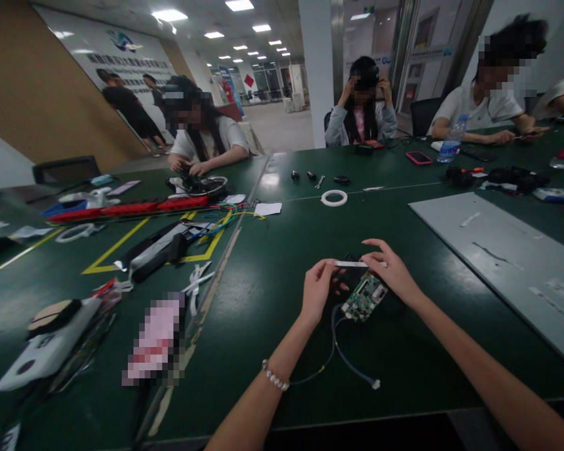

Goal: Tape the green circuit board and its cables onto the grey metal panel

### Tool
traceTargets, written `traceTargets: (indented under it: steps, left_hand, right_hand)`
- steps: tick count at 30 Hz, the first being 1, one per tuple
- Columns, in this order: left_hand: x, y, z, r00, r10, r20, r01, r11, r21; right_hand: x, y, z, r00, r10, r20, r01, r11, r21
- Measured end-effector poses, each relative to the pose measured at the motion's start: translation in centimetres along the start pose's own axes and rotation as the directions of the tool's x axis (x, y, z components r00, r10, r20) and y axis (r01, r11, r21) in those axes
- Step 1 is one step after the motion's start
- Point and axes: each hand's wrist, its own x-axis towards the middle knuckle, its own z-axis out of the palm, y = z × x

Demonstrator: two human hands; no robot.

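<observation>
A short white strip (351, 264) is stretched level between my two hands, above the green table. My left hand (318, 287) pinches its left end. My right hand (391, 270) pinches the right end between thumb and finger, with another finger raised. Just below the strip lies a green circuit board (365, 297), partly behind my right hand. Dark cables (334, 332) run from the board's left side, and one ends in a small white connector (376, 384). A small black item shows behind the strip; its kind is hidden.
A white tape roll (333, 198) lies ahead, with a small wrench (320, 181) and black parts beyond it. A grey panel (489, 250) covers the right side. At left are a black device (160, 250) and a red strip (131, 208). Several people sit across the table.
</observation>
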Motion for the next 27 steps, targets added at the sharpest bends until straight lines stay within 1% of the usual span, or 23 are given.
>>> traceTargets:
  steps: [4,6,9,12,15,17,20,21,22,23,24,25,26,27]
  left_hand:
    - [-0.3,0.0,0.4,0.995,-0.018,0.098,0.016,1.000,0.017]
    - [-0.3,0.1,0.4,0.992,-0.040,0.118,0.039,0.999,0.009]
    - [-0.2,0.1,0.1,0.985,-0.093,0.144,0.097,0.995,-0.024]
    - [0.1,0.0,-0.4,0.962,-0.138,0.235,0.150,0.988,-0.036]
    - [0.3,-0.2,-0.8,0.936,-0.172,0.308,0.178,0.984,0.011]
    - [0.4,-0.3,-0.9,0.928,-0.192,0.320,0.188,0.981,0.041]
    - [0.6,-0.3,-1.2,0.934,-0.187,0.306,0.181,0.982,0.047]
    - [0.7,-0.3,-1.3,0.938,-0.182,0.294,0.176,0.983,0.045]
    - [0.8,-0.3,-1.5,0.944,-0.176,0.280,0.172,0.984,0.040]
    - [0.8,-0.2,-1.6,0.949,-0.171,0.266,0.168,0.985,0.032]
    - [0.9,-0.1,-1.7,0.952,-0.165,0.257,0.165,0.986,0.023]
    - [1.0,-0.1,-1.9,0.955,-0.159,0.251,0.162,0.987,0.010]
    - [1.1,0.0,-2.0,0.957,-0.155,0.247,0.160,0.987,-0.001]
    - [1.1,0.1,-2.0,0.957,-0.152,0.245,0.160,0.987,-0.011]
  right_hand:
    - [0.0,-0.4,0.3,0.999,-0.048,0.000,0.047,0.994,-0.098]
    - [-0.1,-0.4,0.3,0.998,-0.059,0.001,0.058,0.992,-0.110]
    - [-0.4,-0.4,0.2,0.999,-0.048,0.021,0.049,0.997,-0.052]
    - [-0.5,-0.3,0.2,0.999,-0.035,0.042,0.035,0.999,0.008]
    - [-0.4,-0.2,0.3,0.998,-0.045,0.050,0.044,0.999,0.016]
    - [-0.3,0.0,0.4,0.997,-0.034,0.076,0.032,0.999,0.026]
    - [-0.1,0.4,-0.3,0.989,0.016,0.146,-0.024,0.998,0.053]
    - [0.1,0.6,-0.9,0.986,0.032,0.162,-0.041,0.998,0.050]
    - [0.2,0.9,-1.8,0.987,0.039,0.154,-0.044,0.999,0.028]
    - [0.4,1.3,-3.0,0.992,0.036,0.119,-0.033,0.999,-0.024]
    - [0.5,1.8,-4.5,0.998,0.019,0.057,-0.012,0.994,-0.112]
    - [0.6,2.5,-6.3,0.999,-0.021,-0.036,0.011,0.970,-0.244]
    - [0.7,3.2,-8.4,0.990,-0.071,-0.124,0.014,0.911,-0.413]
    - [0.6,4.0,-10.6,0.968,-0.138,-0.211,-0.011,0.813,-0.582]
